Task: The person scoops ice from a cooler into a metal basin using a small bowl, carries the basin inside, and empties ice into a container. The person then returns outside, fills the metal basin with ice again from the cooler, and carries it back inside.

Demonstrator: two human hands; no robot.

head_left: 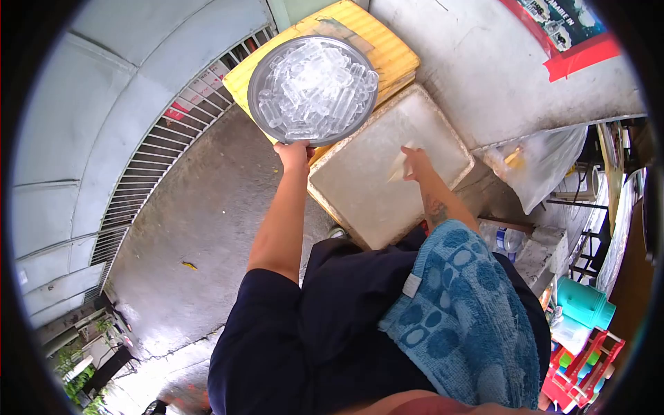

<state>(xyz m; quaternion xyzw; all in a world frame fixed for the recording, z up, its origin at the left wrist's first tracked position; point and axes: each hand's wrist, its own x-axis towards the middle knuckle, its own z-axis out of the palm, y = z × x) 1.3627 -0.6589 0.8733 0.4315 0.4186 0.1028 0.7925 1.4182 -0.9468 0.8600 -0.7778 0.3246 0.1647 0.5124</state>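
A round grey basin point(253, 104) heaped with clear tube ice point(315, 86) is at the top centre, over a yellow slab-like lid or box point(394, 48). My left hand point(296, 155) is closed on the basin's near rim. My right hand point(416, 164) is over a worn white square cooler point(366, 221), its fingers closed around a pale, blurred object point(399, 168) whose kind I cannot make out. Whether the cooler's whitish surface is a lid or its inside, I cannot tell. A blue patterned towel point(460, 311) hangs over my right shoulder.
A barred metal gate point(149, 162) curves along the left above the concrete floor point(214, 207). At right are a clear plastic bag point(532, 166), a teal container point(584, 304) and a red rack point(581, 373). A pale wall point(477, 69) stands at the upper right.
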